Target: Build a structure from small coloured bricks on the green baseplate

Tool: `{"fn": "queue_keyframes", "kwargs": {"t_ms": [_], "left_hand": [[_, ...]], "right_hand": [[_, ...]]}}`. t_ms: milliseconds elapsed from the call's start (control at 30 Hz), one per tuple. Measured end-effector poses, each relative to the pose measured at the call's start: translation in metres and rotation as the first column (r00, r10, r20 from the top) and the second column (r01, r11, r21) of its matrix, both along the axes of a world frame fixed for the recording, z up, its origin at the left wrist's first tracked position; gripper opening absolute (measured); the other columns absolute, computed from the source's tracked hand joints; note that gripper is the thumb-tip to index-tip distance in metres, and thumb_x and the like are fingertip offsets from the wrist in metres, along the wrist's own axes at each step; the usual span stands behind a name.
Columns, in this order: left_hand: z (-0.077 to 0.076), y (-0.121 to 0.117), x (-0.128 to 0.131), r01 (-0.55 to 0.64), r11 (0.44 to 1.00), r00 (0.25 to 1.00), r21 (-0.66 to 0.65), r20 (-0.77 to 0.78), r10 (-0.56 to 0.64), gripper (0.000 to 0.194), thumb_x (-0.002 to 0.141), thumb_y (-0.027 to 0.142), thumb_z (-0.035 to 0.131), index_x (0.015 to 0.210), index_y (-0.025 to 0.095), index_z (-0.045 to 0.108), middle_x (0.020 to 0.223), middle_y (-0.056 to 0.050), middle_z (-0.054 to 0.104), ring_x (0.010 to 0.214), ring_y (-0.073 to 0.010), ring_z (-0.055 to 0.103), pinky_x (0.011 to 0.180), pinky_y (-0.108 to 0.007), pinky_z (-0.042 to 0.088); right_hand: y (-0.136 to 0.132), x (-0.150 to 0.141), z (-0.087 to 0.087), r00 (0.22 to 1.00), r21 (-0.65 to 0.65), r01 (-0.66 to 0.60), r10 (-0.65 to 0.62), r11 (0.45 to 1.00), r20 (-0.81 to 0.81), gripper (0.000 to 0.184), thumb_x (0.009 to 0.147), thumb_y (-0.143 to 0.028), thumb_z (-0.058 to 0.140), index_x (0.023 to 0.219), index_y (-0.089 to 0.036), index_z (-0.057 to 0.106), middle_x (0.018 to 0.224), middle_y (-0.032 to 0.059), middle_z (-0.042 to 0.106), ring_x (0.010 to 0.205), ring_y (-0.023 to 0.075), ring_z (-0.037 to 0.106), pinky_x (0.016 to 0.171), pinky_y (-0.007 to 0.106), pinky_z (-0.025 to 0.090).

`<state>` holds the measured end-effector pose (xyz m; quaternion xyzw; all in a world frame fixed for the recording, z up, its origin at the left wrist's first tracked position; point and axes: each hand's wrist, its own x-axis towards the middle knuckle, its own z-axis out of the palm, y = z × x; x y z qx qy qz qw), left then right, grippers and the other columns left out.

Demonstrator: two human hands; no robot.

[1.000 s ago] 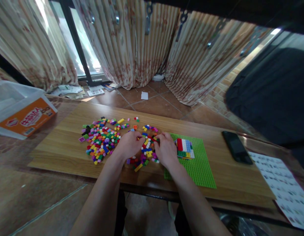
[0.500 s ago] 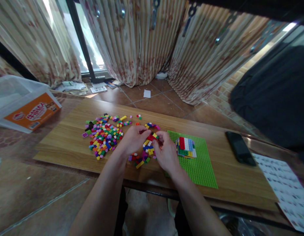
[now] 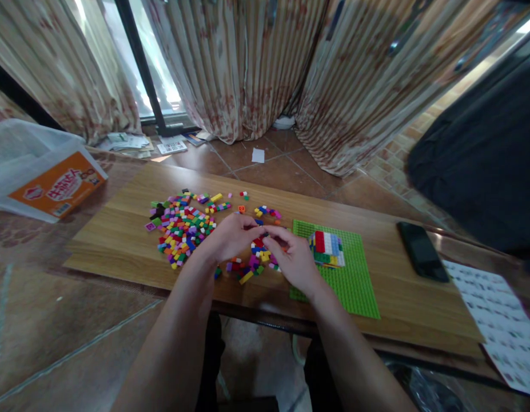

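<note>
My left hand (image 3: 235, 236) and my right hand (image 3: 294, 258) meet at the fingertips above a small heap of building bricks (image 3: 252, 264). Both are closed in a pinch around a tiny dark building brick (image 3: 265, 234), mostly covered by the fingers. Just right of my right hand, a block built of bricks (image 3: 327, 245), red, white and light blue on top, stands on a green baseplate (image 3: 350, 286). Left of my left hand spreads a larger pile of mixed loose bricks (image 3: 185, 226).
A clear plastic tub (image 3: 42, 149) with an orange label stands at the left end of the wooden board (image 3: 119, 246). On the right lie a black phone (image 3: 421, 252) and a printed sheet (image 3: 491, 315). Curtains (image 3: 213, 74) hang beyond.
My fingertips have come together; the red and yellow bricks seen between them earlier no longer show there. The view has shifted slightly.
</note>
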<state>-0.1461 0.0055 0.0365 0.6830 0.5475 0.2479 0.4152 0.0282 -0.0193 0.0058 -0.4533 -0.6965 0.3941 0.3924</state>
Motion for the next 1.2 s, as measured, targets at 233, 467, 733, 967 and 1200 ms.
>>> {"fn": "queue_keyframes", "kwargs": {"t_ms": [233,467,733,967,1200], "left_hand": [[0.000,-0.001,0.006,-0.018,1.000,1.000,0.008,0.022,0.018,0.033,0.081,0.040,0.052,0.061,0.015,0.058,0.056,0.003,0.046,0.054,-0.0100,0.039,0.050,-0.024,0.025],[-0.002,0.000,0.008,0.000,1.000,0.999,0.020,0.038,-0.001,0.032,0.081,0.038,0.053,0.057,0.016,0.054,0.056,0.003,0.044,0.054,-0.0100,0.038,0.051,-0.024,0.026],[-0.002,-0.001,0.010,-0.013,1.000,1.000,0.025,0.014,0.013,0.029,0.080,0.035,0.055,0.059,0.015,0.059,0.054,0.002,0.048,0.053,-0.0104,0.040,0.051,-0.024,0.027],[-0.005,0.001,-0.003,-0.067,0.997,0.994,0.045,-0.078,0.070,0.025,0.078,0.031,0.055,0.061,0.015,0.064,0.055,0.001,0.053,0.055,-0.0117,0.045,0.052,-0.024,0.029],[-0.001,0.000,0.001,-0.019,0.997,0.998,0.075,-0.064,0.024,0.026,0.081,0.032,0.054,0.072,0.014,0.071,0.065,-0.002,0.064,0.062,-0.0139,0.053,0.057,-0.024,0.036]], "right_hand": [[0.004,-0.009,-0.006,0.965,-0.013,0.235,-0.235,0.972,-0.118,0.018,0.084,-0.033,0.060,0.089,-0.022,0.073,0.081,0.0011,0.074,0.075,0.0178,0.067,0.069,0.030,0.056],[0.006,-0.012,-0.009,0.940,-0.039,0.325,-0.327,0.945,-0.101,0.020,0.084,-0.034,0.059,0.089,-0.019,0.071,0.082,0.0030,0.074,0.073,0.0182,0.067,0.071,0.031,0.053],[0.010,-0.009,-0.017,0.907,-0.023,0.414,-0.415,0.910,-0.076,0.024,0.087,-0.038,0.054,0.088,-0.018,0.068,0.078,0.0035,0.071,0.070,0.0180,0.064,0.068,0.031,0.051],[0.012,0.004,-0.016,0.926,0.088,0.340,-0.349,0.936,0.141,0.022,0.083,-0.026,0.057,0.097,-0.018,0.072,0.097,0.0087,0.073,0.086,0.0209,0.066,0.083,0.037,0.051],[0.008,0.001,-0.010,0.982,0.027,0.154,-0.156,0.988,0.108,0.024,0.088,-0.033,0.058,0.101,-0.020,0.073,0.098,0.0063,0.075,0.088,0.0194,0.068,0.081,0.033,0.051]]}}
